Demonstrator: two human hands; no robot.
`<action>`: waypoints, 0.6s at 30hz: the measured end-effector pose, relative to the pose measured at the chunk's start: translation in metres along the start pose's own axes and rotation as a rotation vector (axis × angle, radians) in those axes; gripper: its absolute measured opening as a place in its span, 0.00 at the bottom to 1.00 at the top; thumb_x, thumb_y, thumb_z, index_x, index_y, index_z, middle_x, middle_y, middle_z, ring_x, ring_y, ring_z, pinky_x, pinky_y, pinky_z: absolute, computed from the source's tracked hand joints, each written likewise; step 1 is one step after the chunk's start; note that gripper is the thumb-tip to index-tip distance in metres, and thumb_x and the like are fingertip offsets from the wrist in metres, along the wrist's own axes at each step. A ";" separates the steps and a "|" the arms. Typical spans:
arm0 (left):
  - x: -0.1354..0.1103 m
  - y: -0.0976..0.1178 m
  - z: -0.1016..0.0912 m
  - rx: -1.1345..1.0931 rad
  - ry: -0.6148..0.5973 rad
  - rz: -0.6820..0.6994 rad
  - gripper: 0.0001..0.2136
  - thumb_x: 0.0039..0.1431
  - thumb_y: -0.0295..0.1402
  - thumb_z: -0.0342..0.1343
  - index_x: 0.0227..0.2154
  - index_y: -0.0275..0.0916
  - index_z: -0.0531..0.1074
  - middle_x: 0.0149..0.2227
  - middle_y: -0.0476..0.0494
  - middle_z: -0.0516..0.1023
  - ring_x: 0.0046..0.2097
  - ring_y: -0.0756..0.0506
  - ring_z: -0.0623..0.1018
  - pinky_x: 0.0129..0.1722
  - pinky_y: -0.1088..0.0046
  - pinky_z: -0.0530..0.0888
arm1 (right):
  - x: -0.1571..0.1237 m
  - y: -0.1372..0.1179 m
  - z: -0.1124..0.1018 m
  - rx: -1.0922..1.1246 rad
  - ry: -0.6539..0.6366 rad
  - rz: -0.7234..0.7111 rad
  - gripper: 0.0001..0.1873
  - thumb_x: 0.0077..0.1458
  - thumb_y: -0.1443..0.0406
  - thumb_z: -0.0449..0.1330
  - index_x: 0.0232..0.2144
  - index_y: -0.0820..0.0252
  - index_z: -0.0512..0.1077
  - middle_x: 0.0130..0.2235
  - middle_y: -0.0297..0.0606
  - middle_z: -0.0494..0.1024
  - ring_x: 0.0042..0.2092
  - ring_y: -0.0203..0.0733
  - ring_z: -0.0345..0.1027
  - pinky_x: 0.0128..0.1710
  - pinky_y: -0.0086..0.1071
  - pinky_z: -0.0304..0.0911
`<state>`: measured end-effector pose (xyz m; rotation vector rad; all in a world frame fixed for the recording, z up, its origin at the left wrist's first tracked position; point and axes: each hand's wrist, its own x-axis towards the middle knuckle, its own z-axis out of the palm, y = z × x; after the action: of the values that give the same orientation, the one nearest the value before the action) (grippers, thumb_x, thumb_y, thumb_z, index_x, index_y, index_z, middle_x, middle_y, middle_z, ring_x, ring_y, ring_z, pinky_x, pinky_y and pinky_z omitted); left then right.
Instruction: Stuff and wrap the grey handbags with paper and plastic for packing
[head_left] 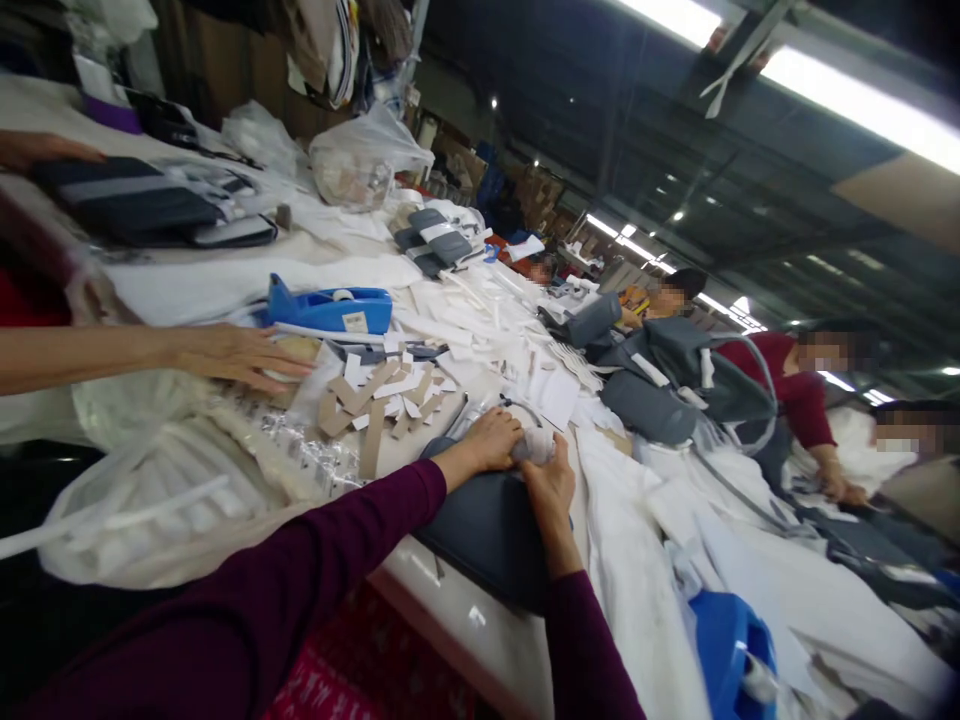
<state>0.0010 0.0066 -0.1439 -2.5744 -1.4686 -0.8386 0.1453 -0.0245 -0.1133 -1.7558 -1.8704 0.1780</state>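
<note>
A dark blue-grey bag (487, 530) lies at the near edge of the table, below both my hands. At its far side is a pale, wrapped piece (534, 443) that looks like a covered strap or handle. My left hand (491, 440) is closed, its curled fingers at the left end of this piece. From the right, my right hand (551, 485) grips the same piece between thumb and fingers. My fingers partly hide it. A thin dark cord curves just beyond the hands.
Cardboard and paper strips (390, 395) lie left of the bag, near a blue tape dispenser (330, 305). A co-worker's hand (232, 355) reaches in from the left. Another blue dispenser (731, 650) stands at lower right. More grey bags (652, 405) and co-workers are farther right.
</note>
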 end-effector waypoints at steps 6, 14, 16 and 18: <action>-0.002 0.002 -0.003 0.071 -0.009 0.025 0.18 0.51 0.42 0.59 0.41 0.36 0.73 0.42 0.38 0.76 0.46 0.39 0.70 0.51 0.60 0.60 | 0.019 0.021 -0.001 0.348 -0.016 0.032 0.29 0.36 0.64 0.58 0.46 0.60 0.66 0.36 0.36 0.76 0.35 0.45 0.69 0.34 0.33 0.64; -0.001 0.000 0.004 0.043 0.031 0.038 0.19 0.50 0.41 0.60 0.42 0.35 0.73 0.42 0.38 0.76 0.46 0.37 0.70 0.52 0.58 0.59 | 0.034 0.028 0.000 0.109 0.064 0.068 0.20 0.37 0.61 0.58 0.37 0.61 0.68 0.34 0.43 0.75 0.35 0.49 0.68 0.32 0.36 0.64; -0.001 0.000 0.003 0.036 0.033 0.033 0.18 0.50 0.41 0.60 0.42 0.35 0.73 0.42 0.38 0.76 0.46 0.37 0.70 0.52 0.58 0.59 | 0.034 0.026 -0.001 0.030 0.039 0.078 0.22 0.37 0.61 0.58 0.39 0.60 0.69 0.35 0.46 0.75 0.36 0.51 0.69 0.32 0.38 0.64; -0.001 0.000 0.002 0.041 0.030 0.028 0.18 0.51 0.42 0.59 0.42 0.36 0.73 0.42 0.38 0.76 0.46 0.37 0.70 0.51 0.57 0.59 | 0.035 0.029 -0.003 0.017 0.014 0.112 0.21 0.38 0.60 0.58 0.39 0.60 0.69 0.33 0.44 0.76 0.36 0.52 0.70 0.32 0.38 0.64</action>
<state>0.0015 0.0060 -0.1458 -2.5352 -1.4234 -0.8305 0.1723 0.0123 -0.1135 -1.8463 -1.7565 0.2227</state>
